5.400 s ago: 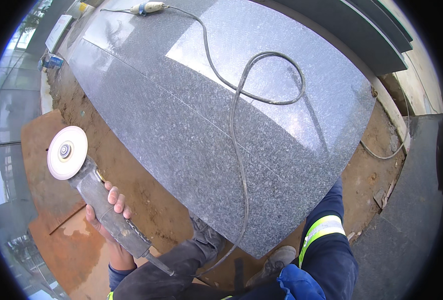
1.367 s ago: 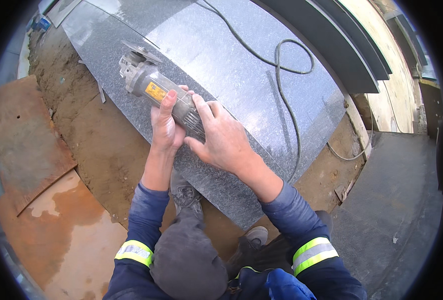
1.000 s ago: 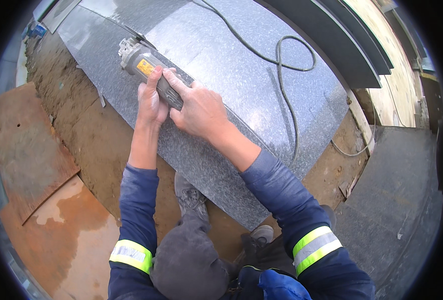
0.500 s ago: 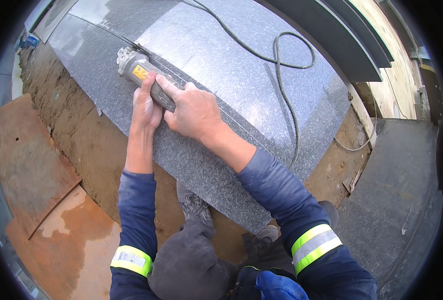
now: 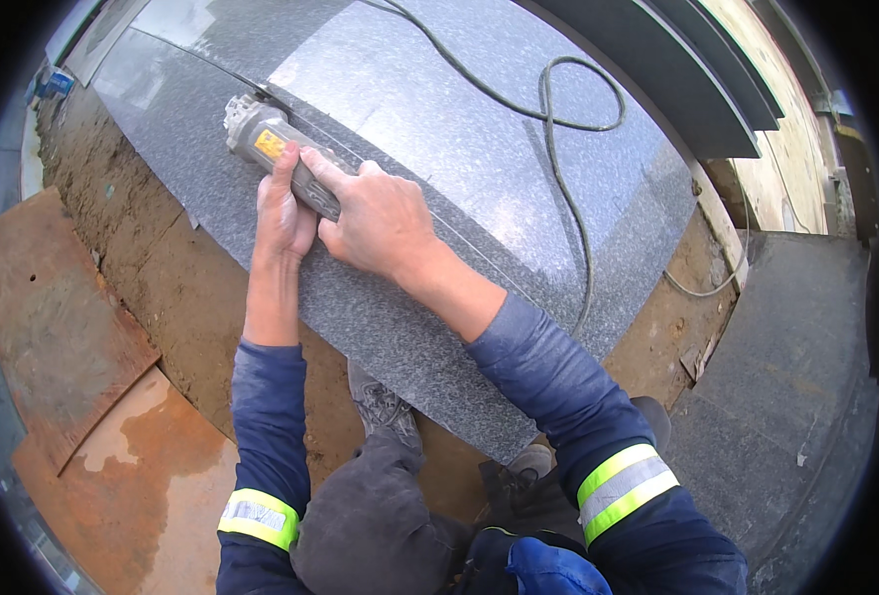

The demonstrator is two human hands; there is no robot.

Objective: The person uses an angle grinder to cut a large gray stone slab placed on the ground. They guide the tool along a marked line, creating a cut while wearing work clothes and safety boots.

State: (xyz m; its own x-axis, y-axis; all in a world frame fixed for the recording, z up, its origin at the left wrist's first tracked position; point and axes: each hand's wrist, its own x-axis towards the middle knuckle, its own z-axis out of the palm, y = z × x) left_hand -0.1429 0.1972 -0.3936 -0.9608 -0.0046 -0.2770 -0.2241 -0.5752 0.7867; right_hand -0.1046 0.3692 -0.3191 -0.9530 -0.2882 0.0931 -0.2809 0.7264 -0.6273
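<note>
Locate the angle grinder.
In the head view, the angle grinder is upper left of centre, held in both hands over the grey stone slab, left of the looped cable.

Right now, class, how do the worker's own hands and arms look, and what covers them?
The left hand and right hand are bare. Both arms wear navy sleeves, dusty toward their ends, each with a silver-grey band edged in fluorescent yellow-green.

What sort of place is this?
It looks like an outdoor building site, probably: there's bare dirt on the ground, a big grey slab and a grinder for cutting or smoothing.
</note>
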